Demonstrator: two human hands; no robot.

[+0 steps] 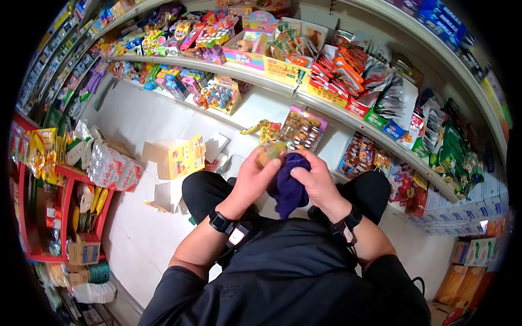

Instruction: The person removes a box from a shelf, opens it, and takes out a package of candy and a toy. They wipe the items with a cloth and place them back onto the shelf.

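Observation:
In the middle of the head view, my left hand point(258, 175) is closed around a small clear-and-yellowish packet point(272, 154), whose contents are blurred. Close beside it, my right hand point(317, 182) grips a dark purple cloth point(291, 187) that hangs down between the two hands. The cloth's upper edge lies right against the packet. Just beyond my hands, a display box of small brown packaged sweets point(302, 129) sits on the low shelf, with a crumpled yellow wrapper point(262, 130) to its left.
An opened cardboard box with a yellow panel point(187, 157) stands on the white tiled floor to the left. Shelves of snack packets point(348, 70) curve across the front. A red rack point(65, 201) holds goods at far left, and stacked cartons point(462, 212) are at right.

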